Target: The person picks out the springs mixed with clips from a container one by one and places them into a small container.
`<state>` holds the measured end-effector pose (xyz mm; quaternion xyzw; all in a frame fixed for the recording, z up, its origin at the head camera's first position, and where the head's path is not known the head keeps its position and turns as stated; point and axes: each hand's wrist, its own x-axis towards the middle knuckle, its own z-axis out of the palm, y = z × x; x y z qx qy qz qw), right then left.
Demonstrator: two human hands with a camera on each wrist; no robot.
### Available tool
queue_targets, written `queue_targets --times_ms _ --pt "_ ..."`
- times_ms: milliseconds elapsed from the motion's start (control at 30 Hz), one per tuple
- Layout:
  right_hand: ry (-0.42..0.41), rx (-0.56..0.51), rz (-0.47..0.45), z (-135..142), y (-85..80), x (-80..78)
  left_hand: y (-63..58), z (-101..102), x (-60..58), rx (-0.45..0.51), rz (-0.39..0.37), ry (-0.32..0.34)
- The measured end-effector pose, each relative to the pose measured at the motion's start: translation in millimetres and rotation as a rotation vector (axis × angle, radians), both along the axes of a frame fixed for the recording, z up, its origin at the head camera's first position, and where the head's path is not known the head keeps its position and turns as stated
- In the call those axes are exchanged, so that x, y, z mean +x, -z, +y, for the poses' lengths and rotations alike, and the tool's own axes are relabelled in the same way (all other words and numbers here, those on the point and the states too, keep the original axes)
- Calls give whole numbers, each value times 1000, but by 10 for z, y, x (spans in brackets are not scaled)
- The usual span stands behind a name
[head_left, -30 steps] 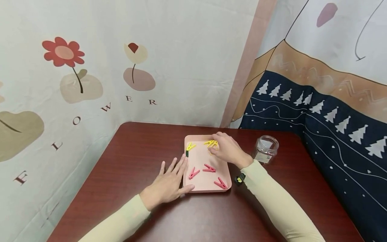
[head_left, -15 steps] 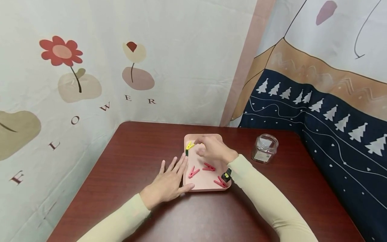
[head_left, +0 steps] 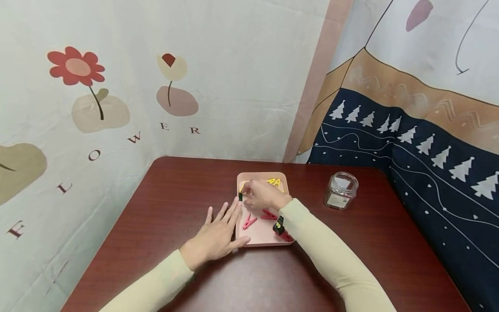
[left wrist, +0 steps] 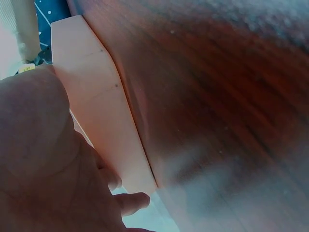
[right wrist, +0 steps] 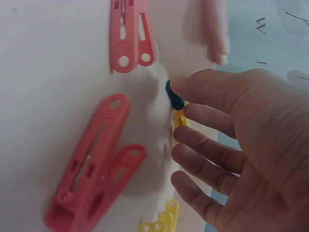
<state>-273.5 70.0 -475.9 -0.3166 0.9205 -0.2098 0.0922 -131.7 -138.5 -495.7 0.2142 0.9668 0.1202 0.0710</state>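
My right hand [head_left: 264,193] is over the left side of a pink tray [head_left: 265,243], thumb and fingertips right at a yellow clothespin [right wrist: 179,119] joined end to end with a dark green ribbed piece [right wrist: 175,96] by the rim. The right wrist view has the thumb tip overlapping the green piece and the index fingertip beside it; whether they pinch it I cannot tell. Fingers spread, my left hand [head_left: 215,237] rests along the tray's left edge, its thumb over the near corner. The left wrist view shows its palm [left wrist: 34,154] beside the tray's outer wall [left wrist: 96,82].
Red clothespins [head_left: 249,221] lie in the tray's near half, one partly behind the right wrist's black camera [head_left: 278,225]. Several yellow clothespins [head_left: 274,182] lie at its far end. A transparent jar [head_left: 341,190] stands right of the tray on the dark red table [head_left: 187,186].
My right hand has moved left from the yellow clothespins at the tray's far right to the yellow clothespin and green piece at the left rim. The left hand has stayed in place.
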Motion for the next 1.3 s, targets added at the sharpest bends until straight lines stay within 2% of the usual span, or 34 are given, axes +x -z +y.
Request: queue_targets --times_ms 300,600,633,667,833,867,1300 --pt "-3 -5 85 -83 62 -54 -2 2 1 8 -3 5" --pt "15 -23 54 -107 109 -51 -11 4 9 8 -6 6" --pt "3 -27 72 -86 209 -118 -11 4 9 6 -5 6" --pt "0 -24 77 -88 216 -123 -10 5 9 7 -6 6" --pt "3 -20 76 -91 211 -120 -9 6 4 12 -7 6" --pt "15 -11 61 -116 113 -52 -9 4 3 13 -5 6" --pt "69 29 80 -107 94 11 6 -4 14 7 2 2"
